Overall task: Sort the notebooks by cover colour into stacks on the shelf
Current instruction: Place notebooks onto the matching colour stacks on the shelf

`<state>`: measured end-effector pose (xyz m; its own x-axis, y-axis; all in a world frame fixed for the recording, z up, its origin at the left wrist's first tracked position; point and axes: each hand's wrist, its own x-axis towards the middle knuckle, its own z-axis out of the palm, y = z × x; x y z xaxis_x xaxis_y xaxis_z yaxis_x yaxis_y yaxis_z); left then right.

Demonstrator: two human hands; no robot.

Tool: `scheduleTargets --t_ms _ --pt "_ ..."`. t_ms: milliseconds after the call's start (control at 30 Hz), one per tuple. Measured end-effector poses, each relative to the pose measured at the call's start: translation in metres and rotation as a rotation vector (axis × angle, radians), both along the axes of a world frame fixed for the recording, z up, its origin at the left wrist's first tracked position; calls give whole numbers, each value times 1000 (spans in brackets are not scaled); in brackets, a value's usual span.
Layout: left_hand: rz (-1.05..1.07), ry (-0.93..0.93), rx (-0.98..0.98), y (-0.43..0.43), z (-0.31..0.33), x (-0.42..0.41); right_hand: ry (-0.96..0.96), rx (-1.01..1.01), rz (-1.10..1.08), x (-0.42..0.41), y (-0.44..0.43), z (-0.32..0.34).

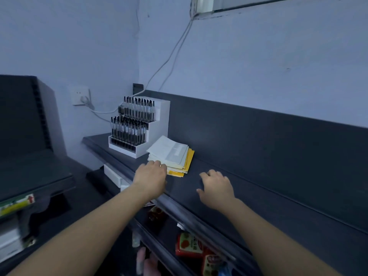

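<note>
The notebooks (171, 156) sit in one mixed pile in the middle of the picture, on the dark shelf (258, 186). A white notebook (169, 150) lies on top. Yellow notebooks (190, 158) poke out at the pile's right side and at its near edge. The pile is a bit crooked.

My left hand (151, 176) is at the near left corner of the pile, and its fingertips touch the edge. I cannot tell if my fingers are pinching a cover or only resting there. My right hand (216, 188) is right of the pile and apart from it. It lies on the bare shelf with loose, bent fingers and holds nothing.

Just left of the pile stands a white pen stand (139, 126) full of black pens. Red packets (189, 246) lie on a lower shelf near the bottom of the picture.

I think the sorting has hardly begun. If I pull from the corner, the smooth covers could slide and the whole pile could fan out. If I push left, I could bump the pen stand. If I drag the pile toward me, notebooks could slip off the front edge onto the packets below.
</note>
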<state>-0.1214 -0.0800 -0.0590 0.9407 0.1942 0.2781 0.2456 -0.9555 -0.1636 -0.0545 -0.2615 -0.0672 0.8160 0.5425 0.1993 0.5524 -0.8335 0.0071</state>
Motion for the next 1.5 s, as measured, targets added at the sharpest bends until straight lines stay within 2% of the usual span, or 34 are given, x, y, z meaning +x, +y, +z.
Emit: scheduleTargets --t_ms 300,533,700,800,967,1100,1233,1500 --pt "32 -17 -9 57 -3 52 39 27 32 62 59 -8" --pt "85 -24 -72 90 -3 104 161 76 88 112 96 -8" --pt "120 -13 -234 106 -8 137 260 112 107 136 117 -11" --pt "144 0 -411 115 -13 152 283 112 113 144 127 -13" --pt "195 -108 -654 131 -10 163 340 143 162 148 141 -12" --pt "200 -156 -709 145 -8 164 380 208 159 148 143 -8" --pt "210 -222 -740 147 -5 163 314 167 112 143 141 -6" --pt "176 -379 -899 152 7 157 450 301 122 138 139 -1"
